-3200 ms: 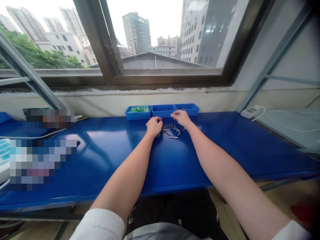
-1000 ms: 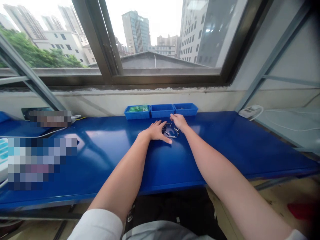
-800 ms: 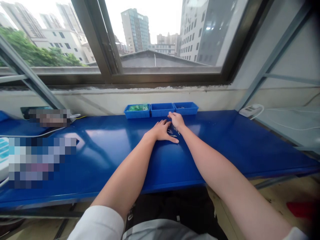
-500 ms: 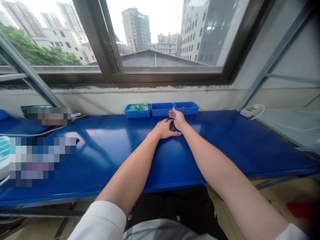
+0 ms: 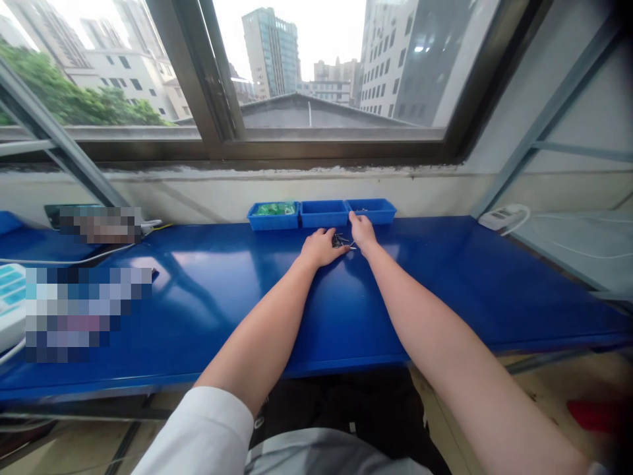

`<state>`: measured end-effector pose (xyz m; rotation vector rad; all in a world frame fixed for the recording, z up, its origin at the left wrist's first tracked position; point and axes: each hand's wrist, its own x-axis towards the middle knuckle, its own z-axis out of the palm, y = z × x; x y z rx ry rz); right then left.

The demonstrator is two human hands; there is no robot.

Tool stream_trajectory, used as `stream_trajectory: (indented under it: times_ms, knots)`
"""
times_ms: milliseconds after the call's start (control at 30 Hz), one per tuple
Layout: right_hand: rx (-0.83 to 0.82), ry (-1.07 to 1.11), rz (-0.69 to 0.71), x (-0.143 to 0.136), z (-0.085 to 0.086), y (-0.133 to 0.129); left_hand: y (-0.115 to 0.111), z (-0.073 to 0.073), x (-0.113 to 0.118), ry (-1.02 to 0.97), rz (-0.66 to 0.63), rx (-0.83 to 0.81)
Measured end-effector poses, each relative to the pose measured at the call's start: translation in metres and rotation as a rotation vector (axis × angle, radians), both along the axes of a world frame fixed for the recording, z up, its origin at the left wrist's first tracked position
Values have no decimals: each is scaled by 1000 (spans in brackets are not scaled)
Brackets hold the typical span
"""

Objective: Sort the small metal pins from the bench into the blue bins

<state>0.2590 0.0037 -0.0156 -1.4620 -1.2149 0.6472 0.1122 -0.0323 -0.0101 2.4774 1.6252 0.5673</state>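
Observation:
A small pile of dark and silvery metal pieces, like screws, (image 5: 340,241) lies on the blue table (image 5: 208,310) in front of the bins. My left hand (image 5: 321,248) rests on the table against the pile's left side, fingers spread around it. Just right of the pile is my right hand (image 5: 362,232), its fingers drawn together near the right bin's front; what they hold, if anything, is too small to make out. Behind stand three blue bins: the left one (image 5: 275,223) has green packets, the middle one (image 5: 324,219) shows a bare inside, the right one (image 5: 378,216) has a few small pieces.
A white power strip (image 5: 504,216) lies at the table's back right corner. On the left are blurred-out items, a white device (image 5: 10,300) and a cable (image 5: 74,261). Metal frame posts stand at both sides, with a window (image 5: 326,148) behind.
My hands have moved apart. The right hand has shifted slightly right and its fingers have closed. More of the metal pile shows, looser and spread toward the right.

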Motion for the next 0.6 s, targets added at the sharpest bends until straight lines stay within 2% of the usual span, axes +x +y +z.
stream_trajectory:
  times_ms: [67,300,433,600]
  knots:
    - [-23,-92,-44,-10,-1,-3,1,0,0,1,32,-6]
    - [60,-123,72,-34,0,-6,5,-3,1,-27,2,-3]
    - [92,-157,92,-30,3,-8,5,-3,0,-61,-19,-3]
    - [0,-513,-40,-12,2,-12,-1,3,-7,-72,-46,19]
